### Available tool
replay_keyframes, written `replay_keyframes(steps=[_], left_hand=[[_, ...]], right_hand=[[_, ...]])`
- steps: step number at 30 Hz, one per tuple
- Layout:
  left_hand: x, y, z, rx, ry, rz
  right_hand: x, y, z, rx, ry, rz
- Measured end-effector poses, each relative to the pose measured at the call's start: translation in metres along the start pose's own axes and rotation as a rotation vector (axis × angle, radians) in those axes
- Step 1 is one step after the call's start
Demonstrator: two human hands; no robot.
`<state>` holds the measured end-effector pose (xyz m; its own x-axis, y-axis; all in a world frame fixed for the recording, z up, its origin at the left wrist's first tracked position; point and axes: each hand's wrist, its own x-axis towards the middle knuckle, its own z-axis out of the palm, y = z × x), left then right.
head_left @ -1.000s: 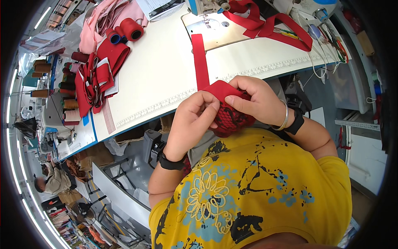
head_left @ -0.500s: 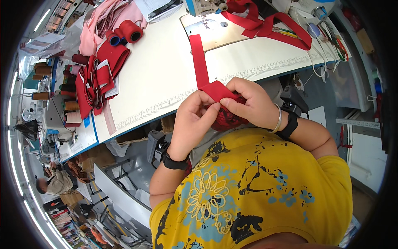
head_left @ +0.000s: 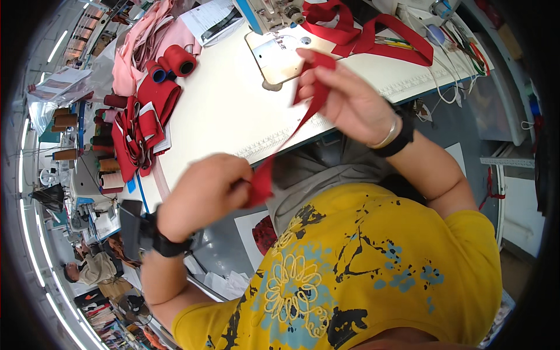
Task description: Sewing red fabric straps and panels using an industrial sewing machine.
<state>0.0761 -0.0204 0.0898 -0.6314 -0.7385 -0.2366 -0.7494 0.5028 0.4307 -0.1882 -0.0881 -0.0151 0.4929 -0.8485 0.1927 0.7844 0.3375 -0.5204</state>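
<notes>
A red fabric strip stretches diagonally between my two hands. My left hand, blurred, is closed round its lower end over the front of the table. My right hand grips the upper part, with curled fingers, just before the metal needle plate of the sewing machine. The red and black lace fabric lies low, below my left hand and partly hidden by my shirt.
Red spools, folded red fabric and pink fabric lie at the table's left. A looped red band and tools are at the back right. A co-worker is at lower left.
My hands have moved apart, left down-left, right up toward the machine. The strip that lay on the table is now held between them. The lace fabric has left my hands for lower down.
</notes>
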Motion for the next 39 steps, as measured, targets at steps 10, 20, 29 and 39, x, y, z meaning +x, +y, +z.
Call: replay_keyframes(steps=[10, 20, 29, 39], left_hand=[[0.164, -0.046, -0.027, 0.497, -0.499, -0.057], [0.231, -0.097, -0.017, 0.214, -0.24, 0.3], [0.231, -0.104, -0.012, 0.155, -0.108, 0.383], [0.16, -0.093, 0.046, -0.007, 0.637, 0.162]], right_hand=[[-0.004, -0.091, -0.081, -1.194, 0.597, -0.011], [0.021, -0.088, -0.073, -1.828, 0.184, -0.334], [0.058, -0.021, -0.078, -2.072, -0.531, -0.496], [0.057, -0.017, -0.078, -2.117, -0.511, -0.369]])
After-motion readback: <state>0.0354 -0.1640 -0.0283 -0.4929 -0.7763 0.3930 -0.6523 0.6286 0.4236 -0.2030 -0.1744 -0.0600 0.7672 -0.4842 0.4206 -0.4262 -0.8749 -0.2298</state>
